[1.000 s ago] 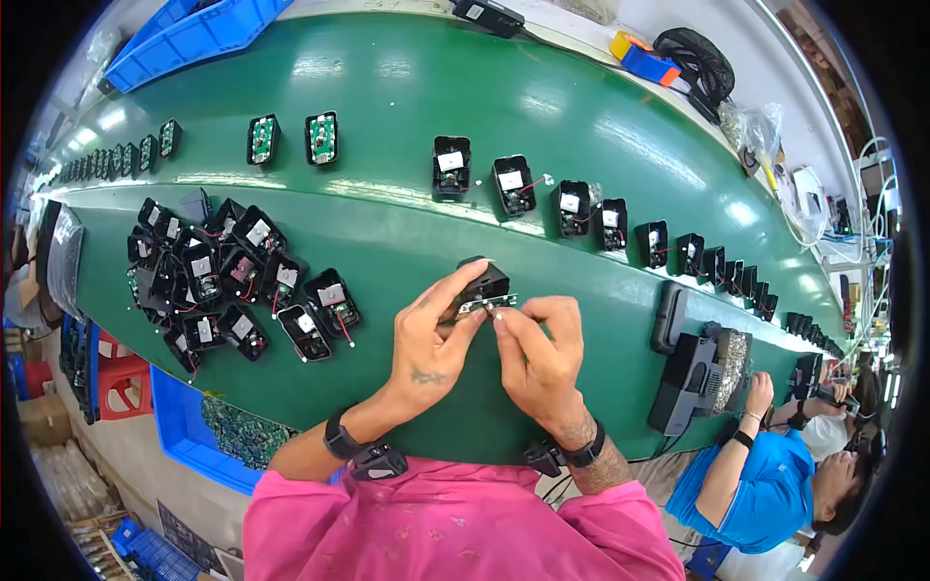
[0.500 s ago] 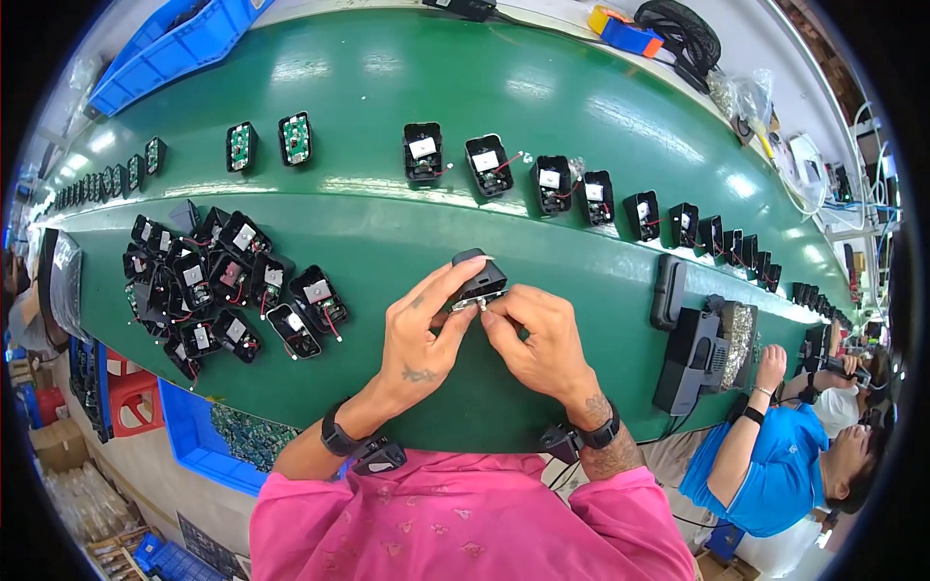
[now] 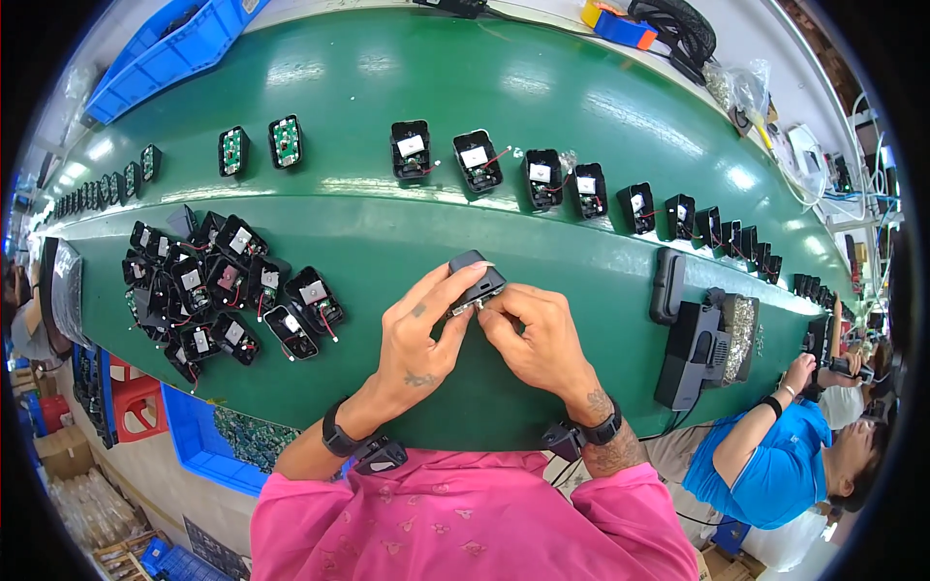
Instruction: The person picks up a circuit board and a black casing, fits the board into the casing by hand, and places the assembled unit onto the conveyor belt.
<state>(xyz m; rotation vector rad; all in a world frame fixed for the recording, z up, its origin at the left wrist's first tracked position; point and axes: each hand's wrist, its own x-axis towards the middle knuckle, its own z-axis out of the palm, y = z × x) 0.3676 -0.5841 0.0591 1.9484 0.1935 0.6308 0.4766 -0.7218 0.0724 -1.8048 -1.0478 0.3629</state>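
Observation:
My left hand [image 3: 415, 339] holds a small black plastic housing [image 3: 481, 286] tilted above the green bench, its fingers and thumb closed round it. At the housing's lower edge, my right hand [image 3: 542, 334] pinches a tiny pale part, perhaps a connector; the fingertips partly hide it. To the left lies a heap of open black housings [image 3: 194, 281] with circuit boards, pale blocks and red wires. One open housing [image 3: 291, 331] rests at the heap's near right edge.
Beyond my hands, a row of open housings [image 3: 411, 150] curves rightward; green-board housings [image 3: 286, 142] stand at left. A dark grey device [image 3: 688, 353] and a tray of small metal parts [image 3: 739, 339] sit at right. A co-worker in blue [image 3: 760, 465] is beyond.
The far row of housings has shifted slightly left relative to the heap. The housing in my hands has turned slightly. The co-worker's hand has moved away to the right.

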